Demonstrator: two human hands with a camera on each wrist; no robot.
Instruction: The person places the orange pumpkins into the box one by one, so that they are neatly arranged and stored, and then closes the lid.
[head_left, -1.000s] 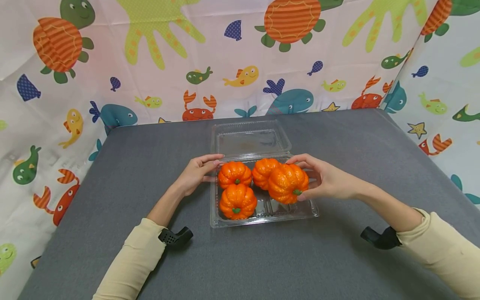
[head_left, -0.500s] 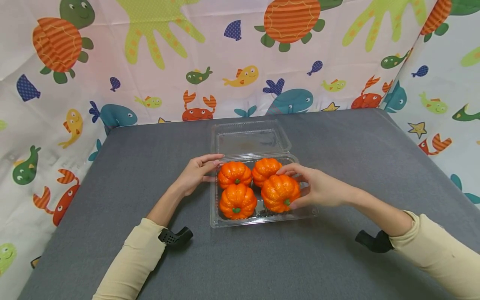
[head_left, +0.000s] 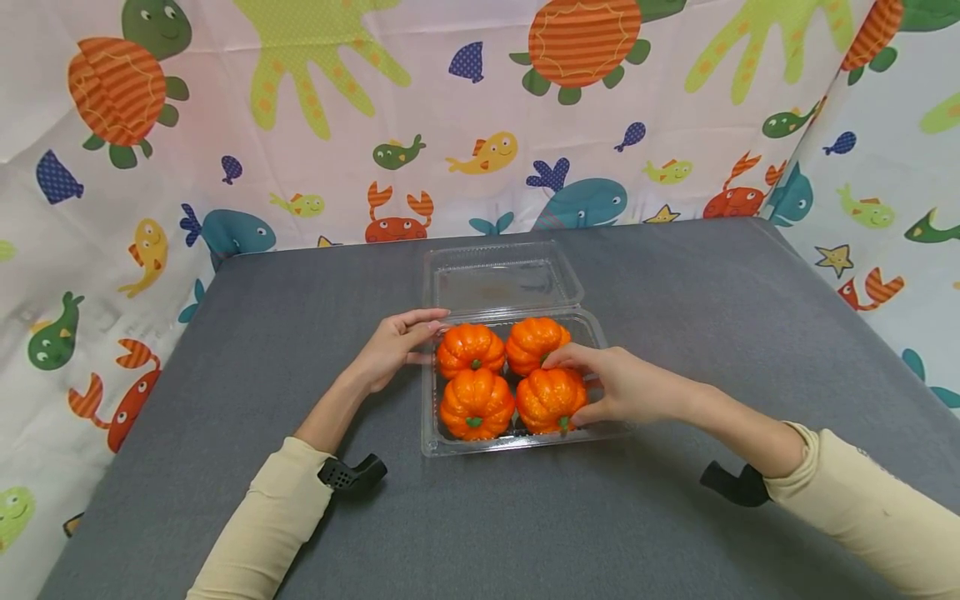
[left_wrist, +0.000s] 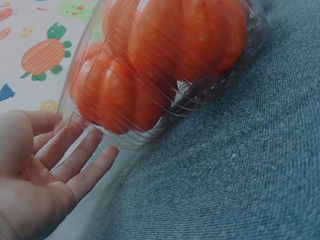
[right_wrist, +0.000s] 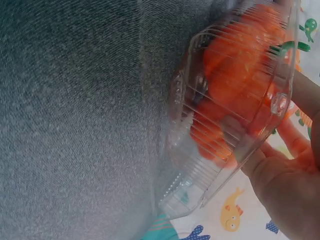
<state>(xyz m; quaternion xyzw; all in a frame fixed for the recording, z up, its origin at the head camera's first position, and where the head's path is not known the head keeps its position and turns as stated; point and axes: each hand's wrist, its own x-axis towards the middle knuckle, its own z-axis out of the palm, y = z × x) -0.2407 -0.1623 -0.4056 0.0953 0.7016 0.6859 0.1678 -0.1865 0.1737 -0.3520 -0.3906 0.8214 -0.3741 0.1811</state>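
A clear plastic clamshell box (head_left: 525,442) sits on the table with several small orange pumpkins in it. At its front right my right hand (head_left: 630,385) grips one pumpkin (head_left: 551,400), thumb near the green stem and fingers at the far side. Another pumpkin (head_left: 536,343) lies just behind that one. Two more, the back left pumpkin (head_left: 470,350) and the front left pumpkin (head_left: 477,404), fill the left side. My left hand (head_left: 393,346) rests at the box's left wall; the left wrist view shows its fingers (left_wrist: 82,155) extended against the ribbed plastic.
The box's lid (head_left: 502,279) lies folded back behind the base, hinged to it. Grey cloth covers the table (head_left: 300,292). A curtain (head_left: 465,108) printed with sea animals hangs along the back and sides.
My right hand has brought its pumpkin left, toward the front and down into the box's front right. My left hand has stayed at the box's left side.
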